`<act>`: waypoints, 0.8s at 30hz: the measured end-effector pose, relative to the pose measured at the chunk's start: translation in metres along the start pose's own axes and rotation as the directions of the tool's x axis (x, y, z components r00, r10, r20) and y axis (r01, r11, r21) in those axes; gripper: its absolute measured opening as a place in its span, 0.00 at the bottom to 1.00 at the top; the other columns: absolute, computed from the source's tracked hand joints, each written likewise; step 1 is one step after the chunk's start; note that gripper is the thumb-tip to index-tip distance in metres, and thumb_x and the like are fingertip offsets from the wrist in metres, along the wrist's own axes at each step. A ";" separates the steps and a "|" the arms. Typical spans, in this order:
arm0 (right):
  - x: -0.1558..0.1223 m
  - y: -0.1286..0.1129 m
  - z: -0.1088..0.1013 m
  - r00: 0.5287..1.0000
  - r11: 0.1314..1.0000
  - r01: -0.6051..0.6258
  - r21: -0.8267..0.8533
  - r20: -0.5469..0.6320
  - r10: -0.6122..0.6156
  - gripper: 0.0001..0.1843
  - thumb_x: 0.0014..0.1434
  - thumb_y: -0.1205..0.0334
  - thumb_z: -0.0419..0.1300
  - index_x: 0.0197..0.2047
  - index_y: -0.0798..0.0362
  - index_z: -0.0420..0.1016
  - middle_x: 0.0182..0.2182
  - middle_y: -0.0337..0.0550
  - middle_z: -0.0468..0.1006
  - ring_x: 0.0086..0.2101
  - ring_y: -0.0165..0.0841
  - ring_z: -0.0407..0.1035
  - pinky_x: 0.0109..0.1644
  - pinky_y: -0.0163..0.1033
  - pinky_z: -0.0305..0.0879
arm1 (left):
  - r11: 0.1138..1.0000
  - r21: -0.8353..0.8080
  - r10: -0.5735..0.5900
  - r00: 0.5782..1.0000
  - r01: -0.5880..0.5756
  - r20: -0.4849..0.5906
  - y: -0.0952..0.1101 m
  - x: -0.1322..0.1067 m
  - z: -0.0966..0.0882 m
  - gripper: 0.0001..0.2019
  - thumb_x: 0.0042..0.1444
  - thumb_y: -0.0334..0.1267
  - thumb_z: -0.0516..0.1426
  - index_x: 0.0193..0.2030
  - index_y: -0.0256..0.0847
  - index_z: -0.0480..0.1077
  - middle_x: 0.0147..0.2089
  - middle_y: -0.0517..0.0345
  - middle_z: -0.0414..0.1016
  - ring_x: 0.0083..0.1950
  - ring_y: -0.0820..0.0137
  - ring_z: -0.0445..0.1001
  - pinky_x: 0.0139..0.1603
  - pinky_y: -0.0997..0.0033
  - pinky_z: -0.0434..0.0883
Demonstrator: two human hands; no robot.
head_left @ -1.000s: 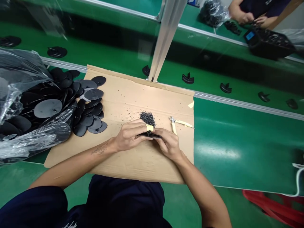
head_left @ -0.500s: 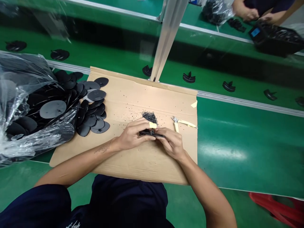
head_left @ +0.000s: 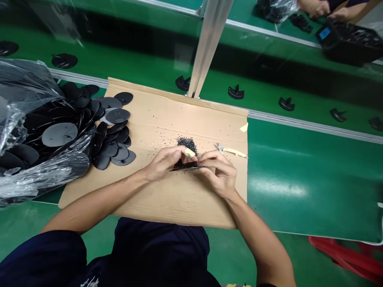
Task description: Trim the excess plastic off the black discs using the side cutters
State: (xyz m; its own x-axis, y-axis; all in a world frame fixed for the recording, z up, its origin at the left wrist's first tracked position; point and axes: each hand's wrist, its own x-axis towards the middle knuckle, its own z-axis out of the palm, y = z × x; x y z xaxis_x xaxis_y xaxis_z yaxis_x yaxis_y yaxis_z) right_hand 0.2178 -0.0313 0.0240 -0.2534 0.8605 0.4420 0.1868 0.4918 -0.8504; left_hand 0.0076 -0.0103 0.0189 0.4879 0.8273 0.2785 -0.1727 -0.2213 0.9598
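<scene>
A thin black plastic disc (head_left: 186, 168), seen nearly edge-on with a raised part on its upper side, is held above the cardboard sheet (head_left: 179, 203). My right hand (head_left: 220, 172) grips its right end, thumb below and fingers above. My left hand (head_left: 164, 162) is bent over the disc's far side, thumb drawn in against a finger wrapped in yellow tape. That finger reaches the raised part; whatever lies in the pinch is hidden. Just beyond is a heap of small black plastic bits (head_left: 187, 144). Side cutters (head_left: 230, 150) with pale yellow handles lie right of the heap.
Many black discs (head_left: 112, 148) lie at left, spilling from a clear plastic bag (head_left: 44, 171). A metal post (head_left: 206, 52) rises behind the cardboard. Black curved parts (head_left: 236, 92) sit spaced along the green strip beyond. Across it, a person's hands (head_left: 329, 11) are near a black bin (head_left: 348, 44).
My left thumb has come off the disc's near face and moved up against the taped finger. The disc shows more edge-on, and my right hand has shifted slightly right. The view has drifted a little.
</scene>
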 end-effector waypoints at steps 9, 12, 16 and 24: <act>-0.001 0.001 0.003 0.998 0.999 0.017 0.047 0.066 -0.020 0.02 0.63 0.63 0.67 0.38 0.49 0.83 0.36 0.43 0.79 0.36 0.34 0.75 0.40 0.42 0.75 | 0.908 -0.293 -0.262 0.952 0.298 0.158 0.002 0.003 -0.004 0.20 0.59 0.56 0.65 0.38 0.36 0.78 0.37 0.53 0.77 0.39 0.70 0.76 0.41 0.72 0.71; -0.002 0.001 0.003 0.998 0.998 0.030 -0.057 -0.045 -0.033 0.02 0.64 0.64 0.67 0.39 0.48 0.82 0.36 0.42 0.79 0.36 0.34 0.75 0.39 0.42 0.74 | 0.892 -0.342 -0.278 0.955 0.297 0.103 0.002 0.002 -0.001 0.27 0.56 0.63 0.63 0.44 0.38 0.80 0.42 0.50 0.80 0.45 0.64 0.78 0.47 0.67 0.74; 0.006 0.008 -0.012 0.998 0.967 0.058 -0.247 0.050 -0.048 0.04 0.65 0.58 0.66 0.42 0.47 0.81 0.41 0.45 0.79 0.41 0.38 0.75 0.45 0.47 0.74 | 0.926 -0.252 -0.321 0.938 0.282 -0.129 -0.004 0.004 -0.001 0.21 0.49 0.51 0.72 0.44 0.38 0.81 0.45 0.51 0.82 0.46 0.65 0.80 0.48 0.69 0.76; 0.009 0.023 -0.078 0.936 0.480 -0.074 -0.874 0.106 0.337 0.38 0.52 0.37 0.71 0.58 0.50 0.75 0.51 0.59 0.75 0.46 0.53 0.69 0.42 0.53 0.69 | 0.926 -0.336 -0.329 0.799 0.170 -0.502 -0.012 0.017 -0.018 0.20 0.50 0.50 0.70 0.42 0.36 0.77 0.42 0.52 0.82 0.44 0.66 0.80 0.49 0.65 0.78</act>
State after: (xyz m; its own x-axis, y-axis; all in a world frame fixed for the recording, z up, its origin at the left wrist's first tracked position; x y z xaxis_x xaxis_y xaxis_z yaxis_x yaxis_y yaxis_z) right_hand 0.2940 -0.0020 0.0305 -0.2747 0.9566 0.0969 0.9382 0.2887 -0.1908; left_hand 0.0021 0.0158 0.0113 0.0170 0.9937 -0.1111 -0.3646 0.1097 0.9247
